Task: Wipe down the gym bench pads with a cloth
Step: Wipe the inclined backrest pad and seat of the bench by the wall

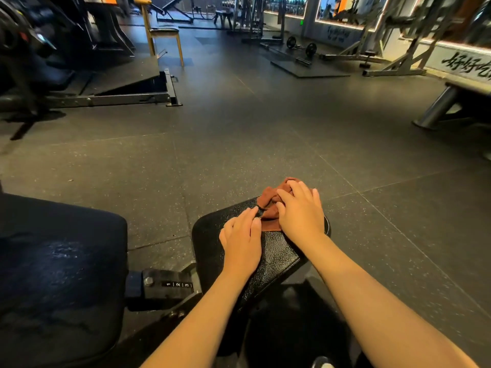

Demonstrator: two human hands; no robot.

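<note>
1. Hands: your right hand (300, 211) lies flat on the cloth (269, 208), fingers spread and only slightly bent. It presses the cloth down and does not clutch it. Your left hand (241, 236) rests palm down on the seat pad (276, 258) just beside it. Its fingers are straight, with the tips touching the cloth's near edge by a small dark tab (259, 212). No pinch shows on either side.
2. Cloth: brown and bunched, at the far end of the seat pad, with part of it lapping over the far rim. Much of it is hidden under your right hand.
3. Seat pad: black and pebbled. The near half is bare and shows no streak or damp mark, so you cannot tell how much has been wiped.
4. Back pad (61, 261): large and dark, to your left, well apart from both hands. There is a pale, smeary sheen on top, which could be damp or only reflection.
5. Bracket (178, 285): marked 1 2 3, between the two pads.
6. Progress (judgement): the wipe is under way at the seat pad's far end. The near half and the edges look still to do. Treat the back pad as unconfirmed.
7. Floor (265, 128): dark rubber tiles. A chair (162, 33) stands well off.
</note>
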